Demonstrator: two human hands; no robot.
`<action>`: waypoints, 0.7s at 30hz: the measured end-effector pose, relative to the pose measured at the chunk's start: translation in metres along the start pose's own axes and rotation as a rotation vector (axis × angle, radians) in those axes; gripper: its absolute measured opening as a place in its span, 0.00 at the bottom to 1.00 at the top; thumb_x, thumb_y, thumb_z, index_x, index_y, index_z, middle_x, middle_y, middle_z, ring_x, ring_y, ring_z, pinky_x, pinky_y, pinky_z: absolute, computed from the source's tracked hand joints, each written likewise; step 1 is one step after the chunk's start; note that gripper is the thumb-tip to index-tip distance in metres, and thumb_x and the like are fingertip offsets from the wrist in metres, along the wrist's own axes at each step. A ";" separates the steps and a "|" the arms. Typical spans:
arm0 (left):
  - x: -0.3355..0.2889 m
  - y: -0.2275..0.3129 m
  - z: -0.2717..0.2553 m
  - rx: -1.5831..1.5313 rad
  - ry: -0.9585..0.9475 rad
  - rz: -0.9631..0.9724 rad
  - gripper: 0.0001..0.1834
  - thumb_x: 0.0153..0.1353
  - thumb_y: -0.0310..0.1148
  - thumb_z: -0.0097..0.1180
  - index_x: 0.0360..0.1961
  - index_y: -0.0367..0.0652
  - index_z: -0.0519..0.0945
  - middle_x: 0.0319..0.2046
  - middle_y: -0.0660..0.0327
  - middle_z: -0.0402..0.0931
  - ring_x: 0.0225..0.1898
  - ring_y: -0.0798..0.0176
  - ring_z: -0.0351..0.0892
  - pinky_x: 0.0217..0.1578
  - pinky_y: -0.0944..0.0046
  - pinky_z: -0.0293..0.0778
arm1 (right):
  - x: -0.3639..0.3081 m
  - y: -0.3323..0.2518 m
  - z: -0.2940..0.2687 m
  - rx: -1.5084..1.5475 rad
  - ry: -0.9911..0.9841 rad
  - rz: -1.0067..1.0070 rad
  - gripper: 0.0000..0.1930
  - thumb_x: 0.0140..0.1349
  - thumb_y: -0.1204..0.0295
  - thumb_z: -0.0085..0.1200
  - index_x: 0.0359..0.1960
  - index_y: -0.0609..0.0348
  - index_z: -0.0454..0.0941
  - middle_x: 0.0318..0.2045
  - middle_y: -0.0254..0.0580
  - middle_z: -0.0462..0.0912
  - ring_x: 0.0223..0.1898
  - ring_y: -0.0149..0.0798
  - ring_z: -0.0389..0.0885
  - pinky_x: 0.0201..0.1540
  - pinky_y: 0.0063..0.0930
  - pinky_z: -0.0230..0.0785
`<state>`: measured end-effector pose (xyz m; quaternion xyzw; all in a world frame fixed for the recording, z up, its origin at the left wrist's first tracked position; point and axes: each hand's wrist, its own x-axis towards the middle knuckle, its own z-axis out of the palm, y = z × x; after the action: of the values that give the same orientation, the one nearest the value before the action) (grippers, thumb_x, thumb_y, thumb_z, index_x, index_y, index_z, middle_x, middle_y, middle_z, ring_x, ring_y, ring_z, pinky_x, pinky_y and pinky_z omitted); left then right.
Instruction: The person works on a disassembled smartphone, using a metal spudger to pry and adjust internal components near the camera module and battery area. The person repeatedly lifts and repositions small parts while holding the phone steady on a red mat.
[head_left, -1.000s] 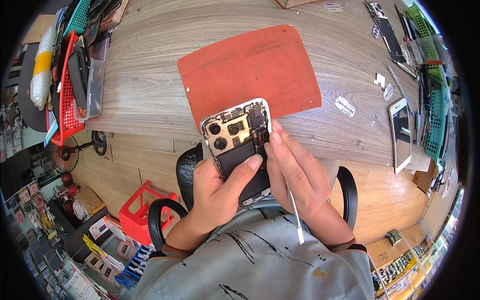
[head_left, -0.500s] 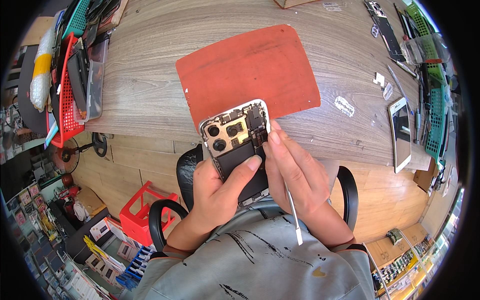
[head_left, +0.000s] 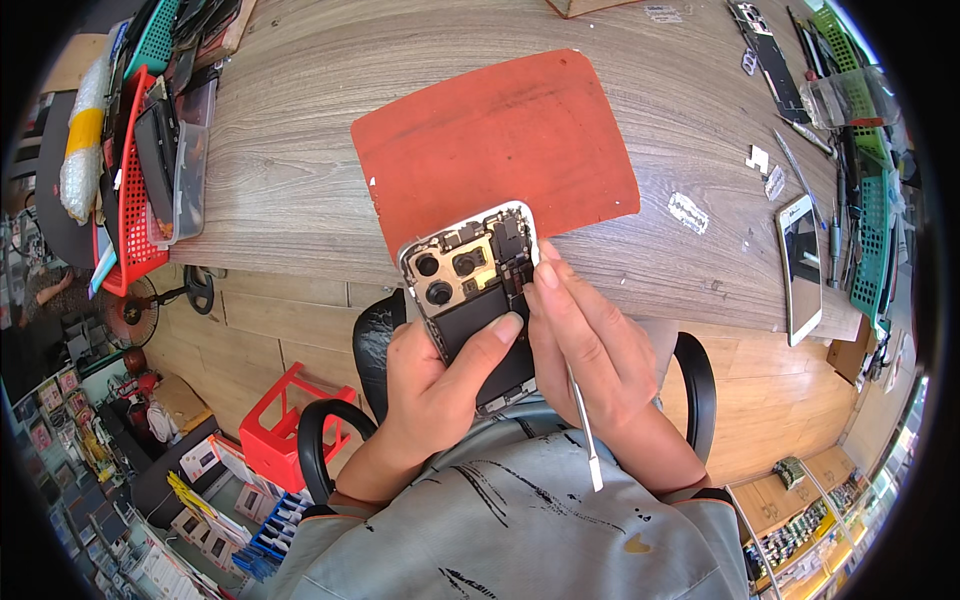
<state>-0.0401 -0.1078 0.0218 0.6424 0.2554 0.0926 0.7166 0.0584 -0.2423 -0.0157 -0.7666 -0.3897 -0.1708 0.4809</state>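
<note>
An opened smartphone [head_left: 468, 318], its back off, shows three camera lenses, a dark battery and circuit parts. My left hand [head_left: 435, 390] is closed around its lower left edge, the thumb lying across the battery. Against the phone's upper right side, my right hand [head_left: 592, 345] has its fingertips pressed together at the frame. A thin metal spudger [head_left: 583, 425] with a flat pale end is held in that hand and sticks out below it toward my lap. What the fingertips touch at the phone's edge is hidden.
A red mat [head_left: 500, 150] lies on the wooden table just beyond the phone. To the right are a white phone [head_left: 801, 270], a razor blade [head_left: 688, 212] and a green basket [head_left: 870, 245]. A red basket [head_left: 135, 210] stands at the left, a red stool [head_left: 290, 425] below.
The spudger's lower end has shifted very slightly. Both hands and the opened phone stay almost in the same place.
</note>
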 end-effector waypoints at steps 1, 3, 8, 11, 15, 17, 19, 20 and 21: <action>0.000 0.000 0.000 -0.001 0.000 0.003 0.12 0.77 0.26 0.66 0.56 0.30 0.88 0.45 0.58 0.93 0.44 0.71 0.88 0.46 0.66 0.82 | 0.000 0.000 0.000 -0.001 0.000 -0.001 0.25 0.63 0.90 0.72 0.63 0.71 0.85 0.52 0.63 0.93 0.49 0.48 0.97 0.47 0.31 0.91; -0.001 0.003 0.002 0.000 0.020 -0.036 0.12 0.75 0.26 0.66 0.55 0.31 0.89 0.46 0.60 0.92 0.45 0.70 0.88 0.48 0.66 0.82 | 0.000 0.000 0.000 -0.003 -0.004 0.004 0.25 0.63 0.90 0.72 0.64 0.71 0.85 0.52 0.63 0.93 0.49 0.48 0.97 0.46 0.31 0.91; 0.000 -0.001 0.000 0.015 0.000 0.023 0.11 0.77 0.26 0.66 0.55 0.31 0.88 0.43 0.59 0.93 0.43 0.71 0.88 0.45 0.66 0.82 | 0.000 0.001 0.002 0.002 0.010 0.001 0.26 0.63 0.90 0.72 0.64 0.70 0.85 0.52 0.63 0.94 0.50 0.47 0.97 0.46 0.30 0.91; 0.000 -0.003 -0.001 0.013 0.001 0.014 0.11 0.77 0.26 0.66 0.55 0.30 0.88 0.42 0.59 0.93 0.43 0.71 0.88 0.45 0.66 0.82 | 0.000 0.000 0.001 0.025 0.007 0.017 0.25 0.64 0.90 0.71 0.64 0.70 0.86 0.51 0.63 0.93 0.50 0.49 0.97 0.48 0.32 0.91; 0.000 0.003 0.001 0.017 0.021 -0.042 0.12 0.75 0.27 0.66 0.55 0.31 0.89 0.44 0.61 0.91 0.44 0.71 0.87 0.47 0.66 0.81 | 0.004 0.004 0.001 0.054 0.044 -0.001 0.23 0.62 0.88 0.74 0.61 0.70 0.88 0.50 0.63 0.94 0.44 0.45 0.97 0.40 0.30 0.90; 0.000 0.005 0.002 0.022 0.025 -0.054 0.13 0.74 0.27 0.66 0.55 0.31 0.89 0.45 0.62 0.91 0.45 0.71 0.86 0.48 0.66 0.81 | 0.005 0.006 0.001 0.075 0.059 -0.004 0.23 0.61 0.87 0.75 0.59 0.70 0.89 0.49 0.62 0.94 0.42 0.43 0.98 0.37 0.28 0.90; 0.001 0.005 0.002 0.020 0.023 -0.038 0.13 0.75 0.27 0.66 0.55 0.31 0.89 0.44 0.62 0.91 0.45 0.71 0.86 0.47 0.66 0.81 | 0.008 0.007 -0.002 0.103 0.041 0.016 0.23 0.61 0.87 0.75 0.60 0.69 0.89 0.49 0.62 0.94 0.43 0.44 0.98 0.39 0.28 0.91; 0.001 0.004 0.002 0.019 0.013 -0.021 0.13 0.76 0.27 0.66 0.56 0.31 0.89 0.45 0.60 0.92 0.45 0.70 0.88 0.47 0.66 0.82 | 0.009 0.006 -0.004 0.114 0.032 0.024 0.23 0.61 0.87 0.75 0.60 0.69 0.89 0.49 0.62 0.94 0.43 0.45 0.98 0.40 0.28 0.91; 0.001 0.002 0.000 0.017 0.002 -0.005 0.12 0.77 0.26 0.65 0.56 0.31 0.89 0.45 0.58 0.93 0.45 0.70 0.89 0.48 0.66 0.83 | 0.011 0.006 -0.006 0.119 0.022 0.030 0.23 0.61 0.87 0.75 0.60 0.69 0.89 0.49 0.62 0.94 0.44 0.45 0.98 0.41 0.28 0.91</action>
<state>-0.0385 -0.1068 0.0230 0.6479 0.2586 0.0895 0.7109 0.0703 -0.2444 -0.0095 -0.7405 -0.3821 -0.1487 0.5324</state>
